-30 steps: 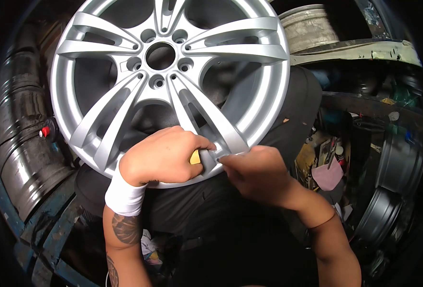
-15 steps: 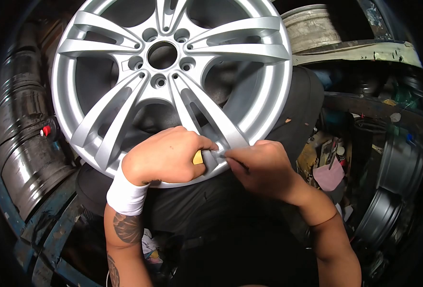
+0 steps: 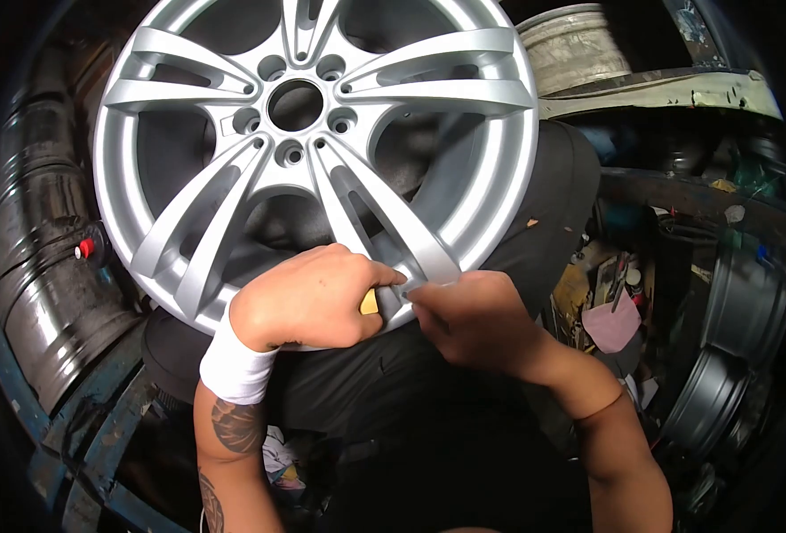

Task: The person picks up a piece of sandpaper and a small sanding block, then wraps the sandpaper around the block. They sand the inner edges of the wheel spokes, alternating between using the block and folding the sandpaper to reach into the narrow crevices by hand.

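Observation:
A silver alloy wheel rim [image 3: 233,178] with paired spokes lies face up across my lap. My left hand [image 3: 308,298], with a white wristband, is closed around a small yellow object [image 3: 370,302] pressed against the rim's near edge. My right hand [image 3: 473,320] pinches a small grey piece, perhaps abrasive paper [image 3: 415,289], on the rim lip where a spoke meets it. Both hands touch the rim, fingertips almost meeting.
A dark worn drum [image 3: 46,266] with a red knob [image 3: 83,250] stands at the left. Another pale rim [image 3: 579,49] lies behind at the top right. Dark rims [image 3: 722,391] and cluttered tools and boxes [image 3: 602,302] fill the right side.
My right hand has slid slightly back and forth along the rim lip. The left hand and the rim have shifted only a little.

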Motion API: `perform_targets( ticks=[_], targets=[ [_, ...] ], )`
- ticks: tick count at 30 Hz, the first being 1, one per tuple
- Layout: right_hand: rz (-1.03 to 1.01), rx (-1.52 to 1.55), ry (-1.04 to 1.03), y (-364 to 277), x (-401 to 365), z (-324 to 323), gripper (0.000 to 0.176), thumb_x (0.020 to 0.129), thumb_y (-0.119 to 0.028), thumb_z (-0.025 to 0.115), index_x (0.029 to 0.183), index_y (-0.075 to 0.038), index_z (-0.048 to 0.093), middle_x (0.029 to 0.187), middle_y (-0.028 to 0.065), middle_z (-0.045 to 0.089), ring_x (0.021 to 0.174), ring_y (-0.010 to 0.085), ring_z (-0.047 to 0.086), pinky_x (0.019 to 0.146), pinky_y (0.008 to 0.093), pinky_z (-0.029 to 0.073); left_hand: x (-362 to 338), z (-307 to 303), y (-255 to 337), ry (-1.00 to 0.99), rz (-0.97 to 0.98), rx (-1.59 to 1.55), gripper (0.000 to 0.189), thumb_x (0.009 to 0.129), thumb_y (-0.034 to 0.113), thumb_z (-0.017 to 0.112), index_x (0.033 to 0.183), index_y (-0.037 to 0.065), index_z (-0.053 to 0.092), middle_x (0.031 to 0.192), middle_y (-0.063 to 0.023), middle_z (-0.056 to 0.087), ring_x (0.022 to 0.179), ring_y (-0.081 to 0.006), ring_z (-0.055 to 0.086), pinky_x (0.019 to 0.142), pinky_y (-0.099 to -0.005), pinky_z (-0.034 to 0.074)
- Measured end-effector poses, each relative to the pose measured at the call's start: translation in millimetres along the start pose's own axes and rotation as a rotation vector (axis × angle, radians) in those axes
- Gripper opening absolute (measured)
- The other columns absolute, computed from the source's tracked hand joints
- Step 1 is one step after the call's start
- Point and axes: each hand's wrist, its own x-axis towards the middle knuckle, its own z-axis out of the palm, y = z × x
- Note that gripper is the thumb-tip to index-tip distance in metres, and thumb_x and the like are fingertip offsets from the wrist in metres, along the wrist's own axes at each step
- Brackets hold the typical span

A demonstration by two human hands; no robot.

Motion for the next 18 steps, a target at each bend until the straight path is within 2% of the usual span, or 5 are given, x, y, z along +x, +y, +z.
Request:
perform_targets(
  ticks=[7, 10, 13, 16, 18],
  targets=[
    [-0.007, -0.004, 0.028, -1.1, -2.8, 10.0, 0.010, 0.086, -0.010, 0.080, 0.095, -0.010, 0.076, 0.069, 0.0079, 0.067, 0.060, 0.0308, 0.066, 0.059, 0.0411, 0.052, -0.7, 2.2, 2.7, -0.014, 0.000, 0.006, 0.061, 0.076, 0.013, 0.068, 0.134, -0.005, 0.071, 0.091, -0.0307, 0.073, 0.087, -0.0454, 0.073, 0.081, -0.0477, 0.059],
    [0.000, 0.070, 0.051, 1.2, -0.3, -5.2, 0.012, 0.086, -0.010, 0.079, 0.097, -0.009, 0.074, 0.069, 0.0084, 0.065, 0.061, 0.0318, 0.066, 0.059, 0.0417, 0.052, -2.2, 1.0, 4.3, -0.018, -0.002, -0.004, 0.061, 0.076, 0.013, 0.068, 0.134, -0.006, 0.071, 0.091, -0.0309, 0.073, 0.087, -0.0457, 0.073, 0.082, -0.0478, 0.059],
    [-0.015, 0.076, 0.080, 2.8, -2.4, 14.8, 0.012, 0.086, -0.009, 0.079, 0.097, -0.009, 0.074, 0.067, 0.0094, 0.065, 0.060, 0.0332, 0.066, 0.059, 0.0430, 0.051, -1.5, 4.2, 2.9, -0.015, -0.005, 0.011, 0.060, 0.076, 0.013, 0.068, 0.133, -0.007, 0.071, 0.091, -0.0310, 0.073, 0.087, -0.0457, 0.073, 0.082, -0.0480, 0.059],
    [0.029, 0.100, -0.022, 0.0, -0.1, -6.9, 0.013, 0.086, -0.010, 0.080, 0.098, -0.010, 0.074, 0.070, 0.0096, 0.065, 0.062, 0.0334, 0.067, 0.060, 0.0434, 0.052, -2.5, 3.2, 3.1, -0.008, -0.007, 0.009, 0.059, 0.076, 0.013, 0.068, 0.132, -0.007, 0.071, 0.091, -0.0309, 0.073, 0.087, -0.0457, 0.073, 0.082, -0.0483, 0.059],
    [0.019, 0.077, 0.018, 4.8, -1.4, 9.1, 0.012, 0.085, -0.010, 0.080, 0.096, -0.010, 0.074, 0.070, 0.0094, 0.066, 0.062, 0.0336, 0.067, 0.059, 0.0435, 0.052, -2.2, 4.7, 2.8, 0.009, 0.007, 0.010, 0.059, 0.076, 0.013, 0.068, 0.132, -0.007, 0.072, 0.090, -0.0307, 0.073, 0.086, -0.0456, 0.073, 0.082, -0.0485, 0.059]
  ],
)
